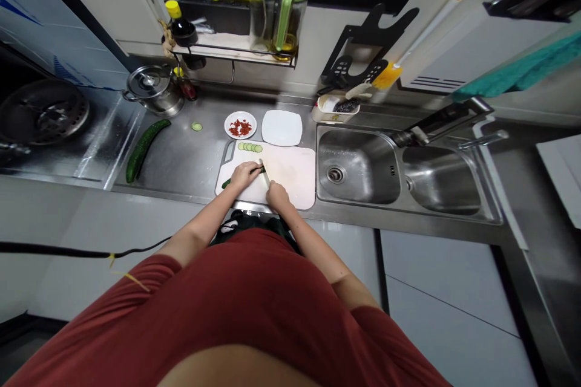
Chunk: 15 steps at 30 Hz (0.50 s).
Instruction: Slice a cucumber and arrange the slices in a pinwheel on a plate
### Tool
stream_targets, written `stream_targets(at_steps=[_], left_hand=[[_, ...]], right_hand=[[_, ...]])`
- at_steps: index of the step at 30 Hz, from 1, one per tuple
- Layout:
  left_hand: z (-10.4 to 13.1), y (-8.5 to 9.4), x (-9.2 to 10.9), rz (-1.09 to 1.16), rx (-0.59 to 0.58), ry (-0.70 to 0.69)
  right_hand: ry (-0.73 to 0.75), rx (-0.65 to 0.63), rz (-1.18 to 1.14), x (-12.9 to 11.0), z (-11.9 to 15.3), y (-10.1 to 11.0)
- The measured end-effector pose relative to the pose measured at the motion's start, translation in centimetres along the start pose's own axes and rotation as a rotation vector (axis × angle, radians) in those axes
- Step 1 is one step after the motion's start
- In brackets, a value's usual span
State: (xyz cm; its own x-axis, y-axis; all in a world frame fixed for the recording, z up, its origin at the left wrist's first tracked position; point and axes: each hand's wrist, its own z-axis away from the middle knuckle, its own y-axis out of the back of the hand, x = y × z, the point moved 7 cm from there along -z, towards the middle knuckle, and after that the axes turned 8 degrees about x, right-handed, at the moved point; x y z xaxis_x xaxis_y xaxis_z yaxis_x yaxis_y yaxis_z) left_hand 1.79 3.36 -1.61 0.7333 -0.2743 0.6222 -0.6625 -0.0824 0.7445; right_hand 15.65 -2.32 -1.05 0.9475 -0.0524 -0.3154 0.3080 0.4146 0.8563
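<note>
On a white cutting board (pixel 293 172), my left hand (pixel 244 175) is closed over a dark green cucumber (pixel 226 183), whose ends show on either side of it. My right hand (pixel 277 196) grips a knife (pixel 265 176) by its handle. The blade points away from me and lies against the cucumber's cut end, close to my left fingertips. A row of several cucumber slices (pixel 250 147) rests at the board's far left. Behind the board are a white plate of chopped red pieces (pixel 240 127) and a bare white square plate (pixel 282 127).
A whole cucumber (pixel 144 150) and an end piece (pixel 196 126) lie on the steel counter at left. Beyond them stands a lidded pot (pixel 155 89). A double sink (pixel 358 166) adjoins the board's right side. Bottles fill a wall shelf (pixel 227 45) above.
</note>
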Motion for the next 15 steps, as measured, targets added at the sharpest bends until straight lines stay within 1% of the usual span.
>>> stream_targets(at_steps=[4,11,15], left_hand=[[-0.1,0.0,0.0,0.016,0.013,-0.017],[-0.1,-0.2,-0.2,-0.006,-0.015,0.016],[0.0,-0.2,-0.2,0.0,-0.01,0.008]], right_hand=[[-0.001,0.0,0.003,-0.1,-0.3,-0.1],[0.014,0.006,0.006,-0.7,-1.7,-0.2],[0.013,0.012,0.003,-0.8,-2.0,-0.3]])
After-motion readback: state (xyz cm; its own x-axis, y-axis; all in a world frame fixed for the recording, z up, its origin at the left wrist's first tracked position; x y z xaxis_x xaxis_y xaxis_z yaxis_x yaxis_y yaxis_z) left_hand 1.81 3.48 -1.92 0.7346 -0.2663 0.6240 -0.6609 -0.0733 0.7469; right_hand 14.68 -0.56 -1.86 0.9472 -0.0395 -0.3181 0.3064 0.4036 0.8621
